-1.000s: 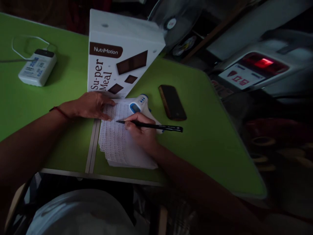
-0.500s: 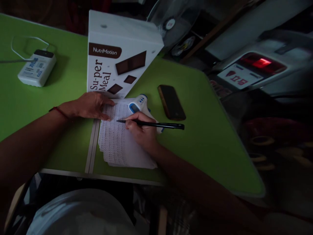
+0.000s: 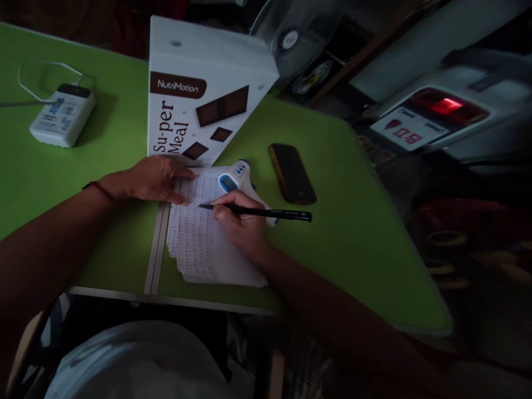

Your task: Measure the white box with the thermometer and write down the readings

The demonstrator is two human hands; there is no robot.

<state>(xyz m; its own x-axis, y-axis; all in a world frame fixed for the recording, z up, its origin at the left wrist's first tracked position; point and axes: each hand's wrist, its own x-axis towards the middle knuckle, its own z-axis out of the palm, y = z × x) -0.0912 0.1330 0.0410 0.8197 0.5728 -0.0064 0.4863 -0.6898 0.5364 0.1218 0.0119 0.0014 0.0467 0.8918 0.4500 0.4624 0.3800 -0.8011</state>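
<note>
Sheets of paper [image 3: 195, 244], covered with rows of handwriting on the left part, lie stacked on the green table. My right hand [image 3: 245, 224] is closed around a black pen [image 3: 286, 214], its tip at the written rows. My left hand [image 3: 155, 180] rests with fingers apart on the upper left edge of the paper. A white and blue infrared thermometer [image 3: 235, 176] lies on the top part of the sheets, partly hidden behind my right hand.
A white NutriMotion box [image 3: 211, 61] stands behind the paper. The smartphone [image 3: 292, 173] lies to the right. A white charger-like device [image 3: 62, 116] with a cable sits at the left on the green table [image 3: 341, 249]. Beyond the right edge is a machine with a red-lit display [image 3: 449, 105].
The rear end of the pen has shifted very slightly. Both hands and the paper stay in nearly the same place.
</note>
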